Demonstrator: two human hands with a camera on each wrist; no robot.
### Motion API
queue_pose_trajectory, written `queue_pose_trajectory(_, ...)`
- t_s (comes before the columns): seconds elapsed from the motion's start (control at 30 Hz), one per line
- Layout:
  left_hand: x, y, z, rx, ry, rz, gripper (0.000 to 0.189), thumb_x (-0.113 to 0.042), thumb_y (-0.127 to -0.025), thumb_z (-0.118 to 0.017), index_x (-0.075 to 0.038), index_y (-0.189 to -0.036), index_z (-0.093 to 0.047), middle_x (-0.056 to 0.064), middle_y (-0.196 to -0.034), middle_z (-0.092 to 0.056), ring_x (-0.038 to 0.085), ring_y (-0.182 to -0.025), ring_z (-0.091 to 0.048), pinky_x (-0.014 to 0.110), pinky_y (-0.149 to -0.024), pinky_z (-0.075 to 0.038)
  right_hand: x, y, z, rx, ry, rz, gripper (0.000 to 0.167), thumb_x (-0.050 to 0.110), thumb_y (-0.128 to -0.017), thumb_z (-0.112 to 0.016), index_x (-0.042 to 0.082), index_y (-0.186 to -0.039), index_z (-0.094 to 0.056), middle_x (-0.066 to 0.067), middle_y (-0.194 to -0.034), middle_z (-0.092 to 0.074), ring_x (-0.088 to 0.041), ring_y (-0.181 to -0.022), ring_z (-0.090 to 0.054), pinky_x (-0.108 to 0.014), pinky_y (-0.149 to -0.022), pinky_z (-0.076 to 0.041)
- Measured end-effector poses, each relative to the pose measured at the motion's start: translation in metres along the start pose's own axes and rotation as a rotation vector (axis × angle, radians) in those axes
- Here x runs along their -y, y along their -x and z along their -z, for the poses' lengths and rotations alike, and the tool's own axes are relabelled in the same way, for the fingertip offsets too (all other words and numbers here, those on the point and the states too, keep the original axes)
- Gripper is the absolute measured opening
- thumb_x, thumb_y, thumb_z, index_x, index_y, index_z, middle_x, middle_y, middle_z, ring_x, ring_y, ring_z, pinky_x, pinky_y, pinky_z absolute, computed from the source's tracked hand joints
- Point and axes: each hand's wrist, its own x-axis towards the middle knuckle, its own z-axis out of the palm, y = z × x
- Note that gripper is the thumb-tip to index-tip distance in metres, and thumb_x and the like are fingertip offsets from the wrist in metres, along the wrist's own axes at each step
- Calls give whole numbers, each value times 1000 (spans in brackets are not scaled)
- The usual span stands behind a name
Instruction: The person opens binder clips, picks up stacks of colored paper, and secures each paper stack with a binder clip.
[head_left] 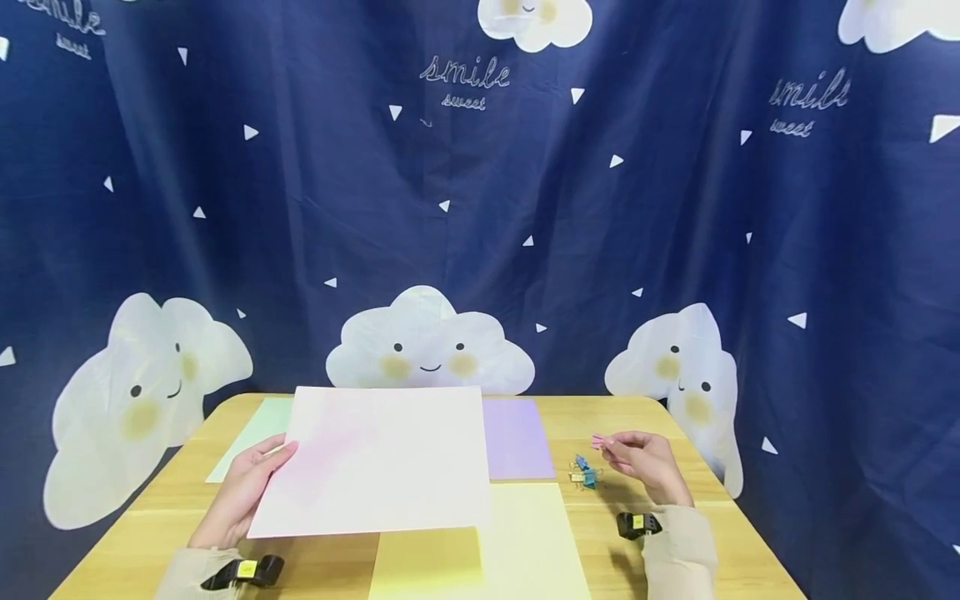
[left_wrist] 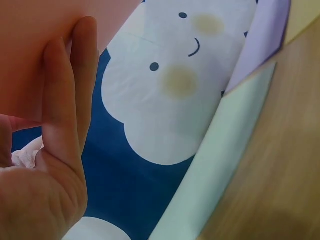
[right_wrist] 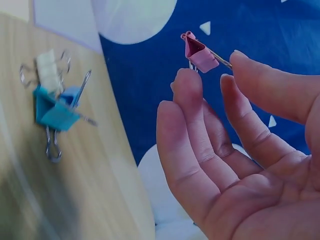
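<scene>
My left hand (head_left: pixel 243 492) holds a pale pink sheet of paper (head_left: pixel 375 458) by its left edge, thumb on top and fingers beneath, raised above the table. In the left wrist view two fingers (left_wrist: pixel 85 75) lie against the sheet's underside. Over the table's right side, my right hand (head_left: pixel 645 462) pinches a pink binder clip (right_wrist: pixel 201 55) by its wire handles between thumb and fingers. Below and left of that hand, a teal binder clip (right_wrist: pixel 56 111), a cream one (right_wrist: pixel 48 70) and a blue one (right_wrist: pixel 72 94) lie close together on the wood.
Green paper (head_left: pixel 240 446) lies at the table's back left, purple paper (head_left: pixel 519 437) at back centre and yellow paper (head_left: pixel 532 542) in front. The pink sheet hides parts of them. A dark blue curtain (head_left: pixel 450 225) with clouds hangs behind the wooden table (head_left: pixel 322 575).
</scene>
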Motion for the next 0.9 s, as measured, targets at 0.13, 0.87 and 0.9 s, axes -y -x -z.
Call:
queue_pose_trajectory(0.13, -3, 1, 0, 9, 7, -7, 77, -36, -107, -57, -4, -163, -16, -14, -95, -76, 6, -86, -75, 30, -75, -66, 4, 0, -7, 24, -14, 21, 27, 6, -98, -69, -15, -115, -65, -5, -95, -79, -10, -84, -75, -27, -80, -65)
queue_pose_trajectory(0.87, -7, -8, -4, 45, 1, -34, 72, -34, -108, -55, -2, -162, -18, -13, -96, -75, 7, -85, -75, 30, -73, -66, 17, 0, -33, 156, -182, 57, 18, 1, -99, -65, -11, -113, -67, 0, -92, -78, -9, -87, -75, -30, -87, -64)
queue_pose_trajectory(0.9, -7, -8, -5, 46, 0, -37, 73, -34, -108, -55, -2, -162, -18, -13, -96, -75, 6, -85, -75, 30, -73, -66, 18, 1, -34, 160, -188, 56, 19, 1, -99, -65, -11, -114, -66, 0, -92, -78, -8, -87, -75, -30, -88, -64)
